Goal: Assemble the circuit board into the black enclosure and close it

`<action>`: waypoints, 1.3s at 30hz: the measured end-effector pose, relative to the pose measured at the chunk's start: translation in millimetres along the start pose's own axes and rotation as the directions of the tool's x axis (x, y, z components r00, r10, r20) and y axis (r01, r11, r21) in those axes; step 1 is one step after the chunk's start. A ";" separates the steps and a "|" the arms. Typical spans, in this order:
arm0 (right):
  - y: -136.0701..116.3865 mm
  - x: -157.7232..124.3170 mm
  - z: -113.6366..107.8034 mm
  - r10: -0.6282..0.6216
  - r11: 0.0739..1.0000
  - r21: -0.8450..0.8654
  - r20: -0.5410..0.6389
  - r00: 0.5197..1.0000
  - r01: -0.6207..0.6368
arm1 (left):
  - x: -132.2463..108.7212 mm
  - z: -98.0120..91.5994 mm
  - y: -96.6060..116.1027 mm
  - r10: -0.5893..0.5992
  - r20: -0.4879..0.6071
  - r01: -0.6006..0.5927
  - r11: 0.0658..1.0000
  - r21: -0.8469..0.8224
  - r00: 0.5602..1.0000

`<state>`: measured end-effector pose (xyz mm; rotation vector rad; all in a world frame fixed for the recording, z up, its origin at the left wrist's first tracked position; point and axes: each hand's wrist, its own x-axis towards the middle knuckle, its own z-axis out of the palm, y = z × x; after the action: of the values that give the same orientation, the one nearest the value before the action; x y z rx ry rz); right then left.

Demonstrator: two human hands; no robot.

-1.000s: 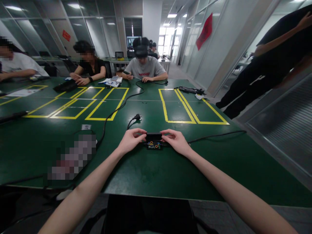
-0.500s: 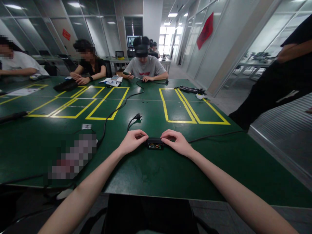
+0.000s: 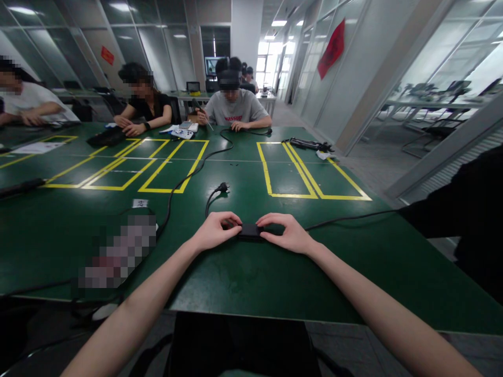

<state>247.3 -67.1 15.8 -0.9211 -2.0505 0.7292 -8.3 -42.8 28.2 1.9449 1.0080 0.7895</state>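
Pinching both ends of black box [image 3: 250,231], which lies flat on table [image 3: 251,285], directly in front of wearer. Left hand [image 3: 215,230]: grip pinching box's left end between thumb and fingers. Right hand [image 3: 287,234]: grip doing the same at right end. Black plug [image 3: 222,188] on table beyond left hand. Black cable [image 3: 353,217] runs off right, past right hand.

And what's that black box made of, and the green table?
The black box is probably matt plastic: smooth, dark, hardly shiny. The green table looks glossy, maybe painted or laminate, since pale light reflects off its top.
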 end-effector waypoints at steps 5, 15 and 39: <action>-2.2 0.9 -3.0 -0.016 1.000 -0.017 0.027 1.000 0.016 | 0.0 -0.4 1.3 0.001 0.020 -0.002 1.000 0.014 1.000; -3.0 1.9 -6.2 0.079 0.997 0.015 0.093 0.993 -0.080 | 0.7 -2.0 -8.7 0.118 0.068 -0.128 0.980 0.152 0.991; -5.5 -0.3 9.6 -0.144 0.820 -0.513 0.245 0.959 0.254 | -2.5 8.8 4.5 0.244 0.229 -0.327 0.820 0.471 0.942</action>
<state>237.6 -72.2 14.4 -0.9362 -2.5497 0.1130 -1.0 -49.7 27.2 2.6168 0.8916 0.5456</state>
